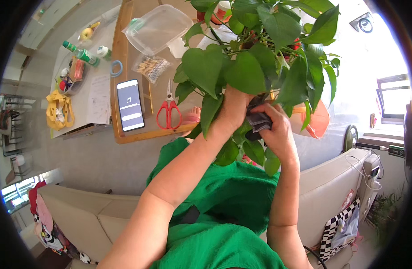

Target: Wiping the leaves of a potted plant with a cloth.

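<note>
A leafy green potted plant (246, 72) with heart-shaped leaves fills the upper middle, its pot mostly hidden. My right hand (274, 124) grips a dark grey cloth (259, 121) just under the leaves. My left hand (237, 104) reaches in among the foliage beside the cloth; leaves cover its fingers, so what they hold cannot be seen. Left of the plant, red-handled scissors (169, 114) lie on the wooden-edged table (148, 133), blades pointing away from me. A bag of cotton swabs (153, 69) lies beyond them.
On the table are a smartphone (130, 105), a clear plastic container (159, 29) and a blue ring (116, 68). A side table (81, 111) at left holds a green bottle (86, 56) and a yellow bag (59, 109). An orange bin (315, 119) stands right of the plant; sofas (327, 178) flank me.
</note>
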A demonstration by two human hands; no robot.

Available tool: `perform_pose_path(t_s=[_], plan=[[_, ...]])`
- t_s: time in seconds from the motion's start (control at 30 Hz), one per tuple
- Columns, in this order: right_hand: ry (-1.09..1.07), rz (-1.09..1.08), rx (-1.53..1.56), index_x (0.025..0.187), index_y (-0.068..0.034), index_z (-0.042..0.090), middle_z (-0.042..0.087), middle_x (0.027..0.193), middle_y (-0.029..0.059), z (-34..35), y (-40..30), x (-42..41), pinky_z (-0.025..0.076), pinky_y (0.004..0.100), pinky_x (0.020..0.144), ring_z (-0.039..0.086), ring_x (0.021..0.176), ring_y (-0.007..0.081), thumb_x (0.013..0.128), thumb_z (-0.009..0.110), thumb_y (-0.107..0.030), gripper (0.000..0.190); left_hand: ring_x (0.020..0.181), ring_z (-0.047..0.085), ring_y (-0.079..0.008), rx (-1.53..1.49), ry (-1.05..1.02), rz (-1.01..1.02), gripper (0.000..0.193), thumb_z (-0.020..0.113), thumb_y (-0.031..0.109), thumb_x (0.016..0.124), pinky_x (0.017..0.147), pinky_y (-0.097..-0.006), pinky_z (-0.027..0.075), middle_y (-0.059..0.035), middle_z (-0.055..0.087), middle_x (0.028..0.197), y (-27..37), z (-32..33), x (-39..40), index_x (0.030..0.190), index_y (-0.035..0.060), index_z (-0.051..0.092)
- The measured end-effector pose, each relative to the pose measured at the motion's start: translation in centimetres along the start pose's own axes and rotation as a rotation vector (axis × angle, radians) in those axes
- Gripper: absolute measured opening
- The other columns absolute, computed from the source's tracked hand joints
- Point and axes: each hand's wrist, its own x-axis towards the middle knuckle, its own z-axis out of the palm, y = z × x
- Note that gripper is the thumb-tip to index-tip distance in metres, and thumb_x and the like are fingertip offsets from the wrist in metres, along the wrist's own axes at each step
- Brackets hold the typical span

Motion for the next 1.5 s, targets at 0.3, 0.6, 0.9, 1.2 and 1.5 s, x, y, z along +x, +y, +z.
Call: perform_pose_path(t_s=[0.3,0.6,0.9,1.2,1.5], plan=[[0.132,0.155,0.628,0.107,0.000,0.060,0.063,0.100,0.0029,-1.5,-0.9,-7.7,0.044,0.0238,0.084,0.055,0.092,0.0091,0.079,0.059,0.001,0.028,0.115,0.051,-0.0222,-0.194,-0.034,-0.002,0.036,0.050,0.027,0.095,0.101,-0.0366,0.038,-0.0098,0.054,0.124,0.9,1.9,-1.8,0.122,0.0028,0.049],[0.541,0.390,1.187,0.114,0.002,0.056,0.062,0.103,0.0099,-2.2,-2.8,-16.6,0.051,0.0283,0.075,0.060,0.090,0.0171,0.089,0.057,-0.011,0.027,0.118,0.050,-0.0262,0.077,-0.050,-0.168,0.056,0.047,0.042,0.096,0.100,-0.0383,0.039,-0.0146,0.049,0.129,2.3,4.9,-13.0,0.132,-0.0004,0.037],[0.376,0.368,1.175,0.114,-0.001,0.059,0.062,0.108,0.0050,0.6,-6.8,-21.5,0.045,0.0260,0.084,0.056,0.096,0.0121,0.094,0.055,-0.022,0.029,0.101,0.056,-0.0089,0.144,-0.201,-0.467,0.042,0.063,0.026,0.089,0.088,-0.0245,0.046,-0.0062,0.059,0.115,4.7,5.4,-24.8,0.121,0.0006,0.052],[0.299,0.241,0.990,0.118,-0.001,0.056,0.061,0.106,0.0017,1.5,-8.8,-23.4,0.043,0.0222,0.085,0.055,0.093,0.0093,0.095,0.053,-0.021,0.031,0.094,0.062,-0.0114,0.114,-0.136,-0.342,0.023,0.058,0.012,0.091,0.086,-0.0263,0.049,-0.0055,0.066,0.106,8.7,2.6,-27.9,0.111,0.0015,0.060],[0.175,0.252,0.966,0.121,-0.004,0.052,0.062,0.101,0.0065,1.4,-8.3,-26.7,0.053,0.0273,0.073,0.061,0.087,0.0136,0.095,0.050,-0.017,0.029,0.098,0.062,-0.0156,0.069,-0.021,-0.187,0.026,0.058,0.012,0.091,0.089,-0.0309,0.048,-0.0060,0.064,0.109,13.1,-0.2,-30.1,0.115,0.0022,0.057]])
